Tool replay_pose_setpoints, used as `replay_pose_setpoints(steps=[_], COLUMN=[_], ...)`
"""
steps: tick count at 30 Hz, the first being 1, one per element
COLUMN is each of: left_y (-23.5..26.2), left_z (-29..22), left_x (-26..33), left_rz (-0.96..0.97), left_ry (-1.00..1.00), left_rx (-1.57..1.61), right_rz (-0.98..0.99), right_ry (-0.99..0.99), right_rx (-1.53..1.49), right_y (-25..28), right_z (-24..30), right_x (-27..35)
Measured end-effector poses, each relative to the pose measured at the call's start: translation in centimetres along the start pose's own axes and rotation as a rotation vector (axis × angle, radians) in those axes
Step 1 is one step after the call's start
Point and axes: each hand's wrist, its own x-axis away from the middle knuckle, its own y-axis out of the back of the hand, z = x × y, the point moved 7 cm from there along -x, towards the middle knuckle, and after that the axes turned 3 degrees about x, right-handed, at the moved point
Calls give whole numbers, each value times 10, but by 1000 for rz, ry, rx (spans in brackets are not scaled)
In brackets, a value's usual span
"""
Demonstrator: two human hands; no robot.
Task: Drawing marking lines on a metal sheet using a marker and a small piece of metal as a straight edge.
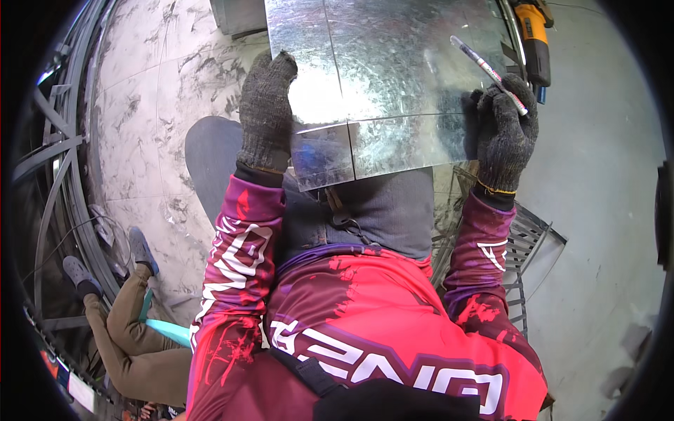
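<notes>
Galvanized sheet (393,70) over marbled floor (161,105), left hand (265,112) flat on it, right hand (504,133) grip closed around marker (488,74).

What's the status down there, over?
Left hand flat on metal sheet. Right hand grips marker, at sheet's right edge. Yellow power tool beyond.
</notes>
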Motion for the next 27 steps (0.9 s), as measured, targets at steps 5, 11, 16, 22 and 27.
replay_pose_setpoints(steps=[5,11,16,22,27], left_y=[4,20,-53,-66,-60], left_z=[-20,-101,-120,-110,-125], left_x=[-3,68,130,143,153], left_rz=[-35,90,845,880,887], left_ry=[-375,-415,-282,-323,-366], left_rx=[-242,-81,-343,-411,-492], right_rz=[52,129,415,524,532], right_ry=[-96,-118,-291,-598,-479], right_rx=[-347,346,-305,57,57], right_y=[2,-30,-75,-50,-43], right_z=[-8,25,44,30,42], right_x=[4,68,115,132,138])
